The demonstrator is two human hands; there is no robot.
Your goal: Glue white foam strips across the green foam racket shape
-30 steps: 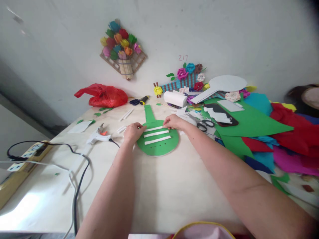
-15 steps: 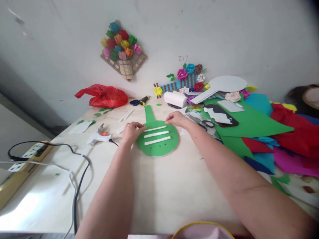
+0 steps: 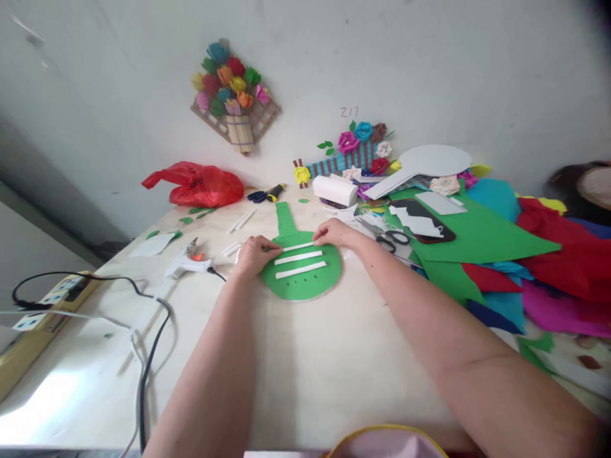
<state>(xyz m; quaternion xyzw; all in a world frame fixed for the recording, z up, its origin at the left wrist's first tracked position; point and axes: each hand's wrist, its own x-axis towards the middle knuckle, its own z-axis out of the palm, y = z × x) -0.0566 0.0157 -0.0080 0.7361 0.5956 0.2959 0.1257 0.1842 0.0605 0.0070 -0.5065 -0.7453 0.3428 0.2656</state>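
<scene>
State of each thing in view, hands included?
Left hand: fingers bent at top strip's left end
Right hand: fingers bent at top strip's right end
Green cutout: flat, three white strips across it
Glue gun: set down, cord attached
Power strip: black plug seems inserted
Phone: dark, partly under white scrap
Scissors: blade opening unclear
Red bag: crumpled

Bare forearms [image 3: 210, 356], pale pink garment [image 3: 391, 443], yellow edging [image 3: 391, 427]
</scene>
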